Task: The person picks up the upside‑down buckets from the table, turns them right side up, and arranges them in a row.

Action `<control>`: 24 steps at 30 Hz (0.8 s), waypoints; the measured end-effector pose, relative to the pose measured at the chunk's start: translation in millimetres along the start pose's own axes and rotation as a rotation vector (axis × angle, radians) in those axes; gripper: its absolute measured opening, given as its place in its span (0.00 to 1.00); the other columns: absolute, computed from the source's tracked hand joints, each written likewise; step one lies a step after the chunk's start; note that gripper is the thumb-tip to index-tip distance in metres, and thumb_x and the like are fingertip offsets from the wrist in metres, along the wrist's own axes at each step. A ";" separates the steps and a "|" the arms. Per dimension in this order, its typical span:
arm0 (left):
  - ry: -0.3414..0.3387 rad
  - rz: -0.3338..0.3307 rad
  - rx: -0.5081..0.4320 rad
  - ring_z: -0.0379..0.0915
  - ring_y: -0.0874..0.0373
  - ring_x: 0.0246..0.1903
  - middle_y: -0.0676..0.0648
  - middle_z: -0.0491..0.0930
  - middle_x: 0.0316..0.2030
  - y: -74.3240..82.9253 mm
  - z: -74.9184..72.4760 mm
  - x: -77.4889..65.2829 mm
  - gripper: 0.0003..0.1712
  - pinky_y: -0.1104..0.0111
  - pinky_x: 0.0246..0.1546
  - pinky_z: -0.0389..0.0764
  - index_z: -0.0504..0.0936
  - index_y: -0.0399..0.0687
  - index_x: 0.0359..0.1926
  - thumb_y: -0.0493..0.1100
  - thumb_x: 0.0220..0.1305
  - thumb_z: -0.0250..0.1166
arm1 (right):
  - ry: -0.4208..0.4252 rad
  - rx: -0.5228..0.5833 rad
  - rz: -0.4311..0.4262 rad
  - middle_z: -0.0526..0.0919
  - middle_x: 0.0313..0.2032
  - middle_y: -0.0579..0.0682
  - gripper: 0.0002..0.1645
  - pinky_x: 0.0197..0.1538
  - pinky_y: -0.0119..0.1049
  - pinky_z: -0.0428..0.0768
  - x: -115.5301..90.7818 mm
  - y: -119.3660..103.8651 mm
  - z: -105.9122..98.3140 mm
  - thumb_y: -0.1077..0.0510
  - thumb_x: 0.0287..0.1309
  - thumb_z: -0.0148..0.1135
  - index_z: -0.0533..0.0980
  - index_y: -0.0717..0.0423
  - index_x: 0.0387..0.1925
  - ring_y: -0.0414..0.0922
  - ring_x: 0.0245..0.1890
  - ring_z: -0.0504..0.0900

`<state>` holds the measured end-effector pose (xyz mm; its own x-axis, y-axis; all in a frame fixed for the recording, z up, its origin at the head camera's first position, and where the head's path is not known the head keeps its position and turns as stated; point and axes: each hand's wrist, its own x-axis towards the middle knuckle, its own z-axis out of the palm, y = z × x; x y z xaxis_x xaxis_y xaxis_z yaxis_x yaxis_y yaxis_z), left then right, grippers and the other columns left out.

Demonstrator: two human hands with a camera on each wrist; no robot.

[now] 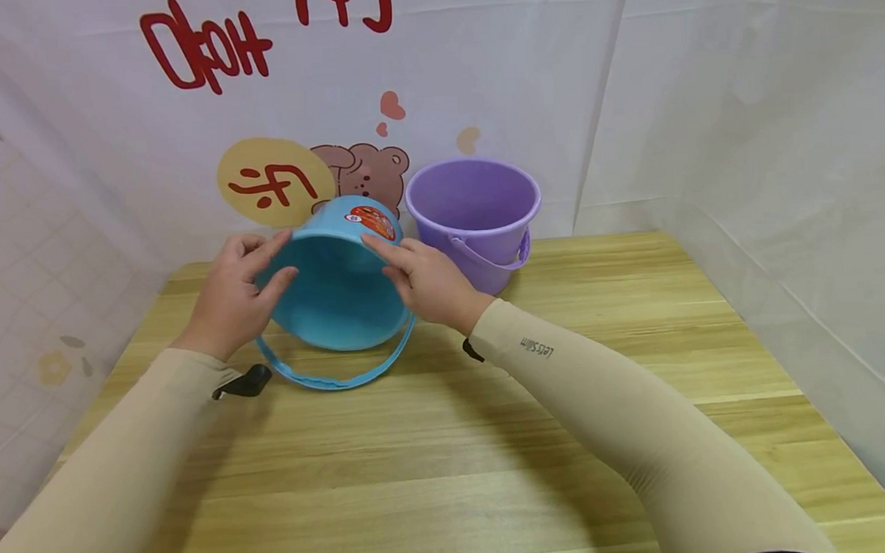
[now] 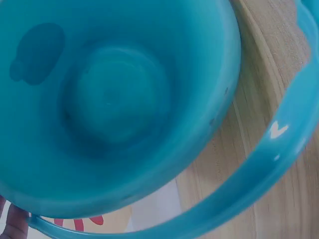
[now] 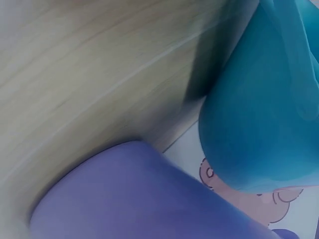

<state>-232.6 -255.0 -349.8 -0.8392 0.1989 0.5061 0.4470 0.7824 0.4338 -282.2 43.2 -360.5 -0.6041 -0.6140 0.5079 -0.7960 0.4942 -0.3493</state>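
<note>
A light-blue plastic bucket lies tipped over, its mouth facing me and its inside bare. My left hand holds it at the left of the rim, thumb in front of the opening; some fingers show beside the outer wall in the left wrist view. On the other side my right hand grips the rim, index finger stretched along the top edge; its remaining fingers are hidden. The bucket's blue handle hangs down in front, near the tabletop. A red round sticker marks the outer wall.
Close to the blue bucket's right, a purple bucket stands upright at the table's back edge, its handle lowered. The wooden table meets white cloth walls; the back one carries red lettering and a printed bear.
</note>
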 end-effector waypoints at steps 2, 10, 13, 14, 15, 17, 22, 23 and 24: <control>-0.004 -0.022 -0.021 0.66 0.41 0.58 0.35 0.71 0.62 -0.8 -1.7 -0.8 0.35 0.54 0.43 0.73 0.67 0.54 0.80 0.45 0.76 0.65 | 0.004 0.026 0.006 0.77 0.33 0.53 0.33 0.39 0.35 0.74 1.7 -2.2 -1.9 0.61 0.76 0.59 0.66 0.50 0.79 0.46 0.33 0.73; 0.007 -0.084 -0.050 0.65 0.38 0.65 0.34 0.70 0.65 -8.5 -6.0 -3.4 0.37 0.44 0.51 0.76 0.64 0.57 0.81 0.46 0.77 0.64 | -0.011 0.146 0.067 0.75 0.32 0.51 0.35 0.39 0.34 0.73 7.5 -8.6 -13.4 0.62 0.77 0.57 0.64 0.49 0.80 0.45 0.32 0.71; 0.003 -0.108 -0.041 0.66 0.38 0.63 0.34 0.69 0.65 -9.3 -6.3 -3.7 0.38 0.45 0.50 0.77 0.63 0.59 0.82 0.46 0.76 0.65 | -0.013 0.176 0.092 0.75 0.33 0.52 0.35 0.38 0.34 0.72 8.7 -8.9 -16.7 0.62 0.78 0.56 0.63 0.48 0.81 0.45 0.31 0.71; 0.001 -0.115 -0.040 0.67 0.38 0.62 0.34 0.69 0.65 -9.1 -6.3 -3.8 0.39 0.44 0.51 0.79 0.63 0.60 0.82 0.46 0.76 0.66 | -0.014 0.188 0.102 0.75 0.34 0.52 0.35 0.37 0.34 0.72 8.9 -9.0 -17.6 0.62 0.78 0.55 0.62 0.48 0.81 0.45 0.31 0.70; -0.003 -0.124 -0.042 0.67 0.38 0.61 0.34 0.69 0.65 -8.8 -6.5 -3.8 0.39 0.43 0.53 0.80 0.62 0.60 0.82 0.46 0.75 0.66 | -0.015 0.198 0.112 0.75 0.35 0.53 0.35 0.37 0.34 0.72 9.2 -8.8 -18.1 0.62 0.79 0.55 0.62 0.48 0.81 0.45 0.30 0.70; -0.009 -0.144 -0.056 0.69 0.38 0.59 0.34 0.67 0.66 -7.8 -7.1 -3.9 0.39 0.39 0.56 0.81 0.62 0.62 0.82 0.45 0.75 0.66 | -0.015 0.215 0.132 0.77 0.38 0.53 0.35 0.36 0.34 0.72 9.5 -8.5 -18.8 0.62 0.79 0.53 0.61 0.47 0.82 0.45 0.30 0.70; -0.011 -0.162 -0.071 0.70 0.37 0.59 0.33 0.66 0.66 -6.0 -8.4 -2.9 0.38 0.36 0.53 0.82 0.62 0.61 0.82 0.43 0.76 0.64 | -0.005 0.259 0.151 0.79 0.43 0.57 0.35 0.35 0.34 0.74 10.3 -8.4 -19.9 0.63 0.79 0.53 0.61 0.47 0.82 0.45 0.31 0.72; -0.007 -0.162 -0.062 0.70 0.37 0.59 0.33 0.67 0.66 -5.7 -8.4 -2.6 0.38 0.36 0.52 0.83 0.62 0.60 0.82 0.43 0.77 0.64 | -0.002 0.264 0.150 0.79 0.43 0.58 0.35 0.35 0.35 0.74 10.5 -8.7 -20.3 0.63 0.79 0.53 0.62 0.46 0.82 0.46 0.31 0.73; -0.001 -0.161 -0.051 0.70 0.37 0.59 0.33 0.67 0.66 -5.3 -8.3 -2.2 0.37 0.36 0.51 0.84 0.62 0.59 0.82 0.43 0.77 0.63 | 0.001 0.270 0.149 0.80 0.43 0.59 0.35 0.36 0.35 0.75 10.7 -9.0 -20.7 0.64 0.79 0.53 0.62 0.46 0.81 0.47 0.31 0.73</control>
<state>-230.6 -264.6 -347.0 -0.9016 0.0734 0.4262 0.3215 0.7730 0.5469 -280.7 44.9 -335.6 -0.7151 -0.5466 0.4357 -0.6795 0.3972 -0.6169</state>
